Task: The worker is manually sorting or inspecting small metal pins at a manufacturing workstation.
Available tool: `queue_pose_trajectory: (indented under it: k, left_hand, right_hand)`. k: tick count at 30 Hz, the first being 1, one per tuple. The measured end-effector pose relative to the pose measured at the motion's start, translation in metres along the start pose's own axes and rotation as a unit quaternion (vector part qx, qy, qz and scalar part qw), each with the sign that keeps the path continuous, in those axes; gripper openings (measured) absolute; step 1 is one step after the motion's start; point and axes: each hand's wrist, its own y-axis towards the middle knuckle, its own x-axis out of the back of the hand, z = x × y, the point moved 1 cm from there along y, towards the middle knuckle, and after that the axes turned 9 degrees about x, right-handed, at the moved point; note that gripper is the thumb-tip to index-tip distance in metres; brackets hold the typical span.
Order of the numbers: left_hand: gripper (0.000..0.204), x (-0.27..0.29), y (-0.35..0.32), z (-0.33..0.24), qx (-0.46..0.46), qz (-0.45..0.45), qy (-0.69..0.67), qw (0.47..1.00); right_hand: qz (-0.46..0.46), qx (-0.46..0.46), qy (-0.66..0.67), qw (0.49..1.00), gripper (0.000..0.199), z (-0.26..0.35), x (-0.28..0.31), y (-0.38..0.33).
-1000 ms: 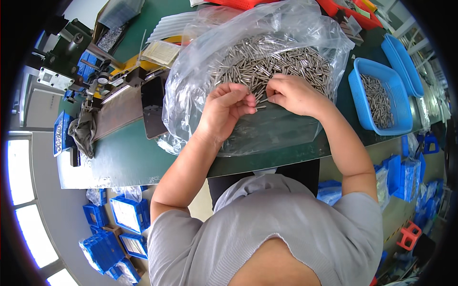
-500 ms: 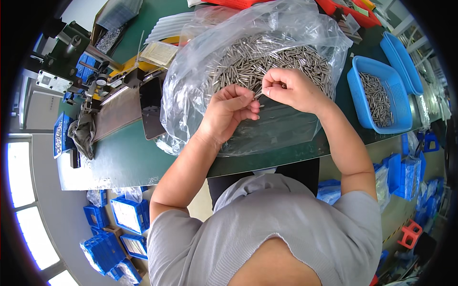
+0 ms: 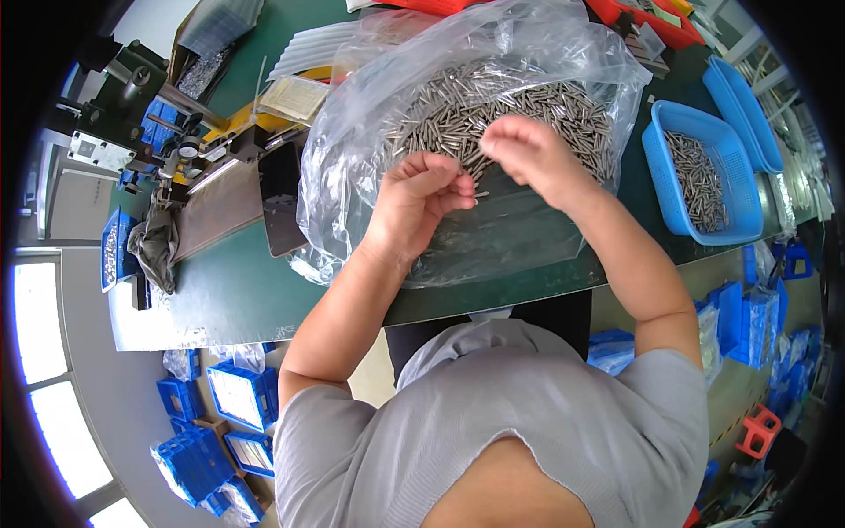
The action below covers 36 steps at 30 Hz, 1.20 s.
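A large clear plastic bag [image 3: 352, 150] lies spread on the bench with a heap of small metal pins [image 3: 537, 107] on it. My left hand [image 3: 414, 198] is closed at the near left side of the heap, its thumb against the curled fingers; anything between them is too small to make out. A loose pin [image 3: 481, 194] lies by its fingertips. To the right, my right hand [image 3: 532, 158] hovers over the near part of the heap, fingertips pinched together and slightly blurred; whatever they hold is hidden.
On the right, a blue basket [image 3: 656, 167] contains more metal pins, beside another blue basket [image 3: 717, 84]. A dark flat tablet-like object [image 3: 282, 202] lies left of the bag. Further left stands a bench fixture [image 3: 141, 88] with a dial gauge. Red trays [image 3: 651, 26] sit at the back.
My right hand has moved slightly up and away from my left hand, opening a gap between their fingertips. The left hand has shifted only a little, its fingers curling closer.
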Motion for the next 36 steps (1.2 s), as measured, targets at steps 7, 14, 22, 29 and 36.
queue_pose_trajectory:
  k: [7, 14, 22, 29, 36]
  left_hand:
    - [0.011, 0.003, -0.002, -0.005, -0.039, -0.055, -0.015, 0.998]
    - [0.007, 0.005, -0.002, -0.007, -0.036, -0.063, -0.038, 0.997]
    - [0.009, 0.004, -0.001, -0.005, -0.03, -0.054, -0.025, 0.998]
    - [0.011, -0.003, -0.003, -0.003, 0.008, -0.012, 0.01, 1.0]
    - [0.008, 0.001, -0.001, 0.001, 0.02, 0.013, 0.008, 1.0]
  right_hand:
    - [-0.001, -0.132, 0.319, 0.939, 0.012, 0.002, 0.015, 0.004]
    - [0.163, 0.004, -0.245, 0.956, 0.013, 0.004, 0.004, -0.002]
    - [0.178, 0.172, -0.377, 0.893, 0.014, -0.006, 0.001, -0.003]
    - [0.095, 0.089, -0.13, 0.983, 0.011, 0.014, 0.011, -0.001]
    - [0.11, 0.068, -0.174, 0.976, 0.013, 0.021, 0.004, -0.004]
